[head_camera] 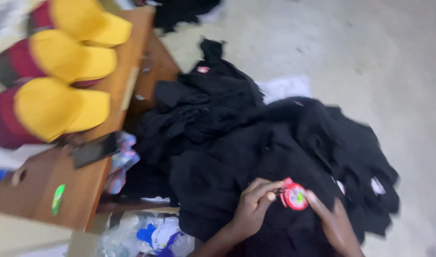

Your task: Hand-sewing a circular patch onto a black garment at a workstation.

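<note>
A large heap of black garments [256, 143] lies on the pale floor. At its near edge my left hand [253, 207] pinches a small round red patch [294, 196] with a green centre against the black cloth. My right hand [334, 223] touches the patch from the right side, fingers resting on the fabric. Both hands are low in the view, with my forearms cut off by the frame's bottom edge.
A wooden table [85, 185] stands at the left, carrying three yellow-and-maroon caps [61, 57] and a dark phone [95, 150]. Plastic bags and packaging [151, 238] lie below the table's edge. Bare concrete floor [370, 57] spreads to the right.
</note>
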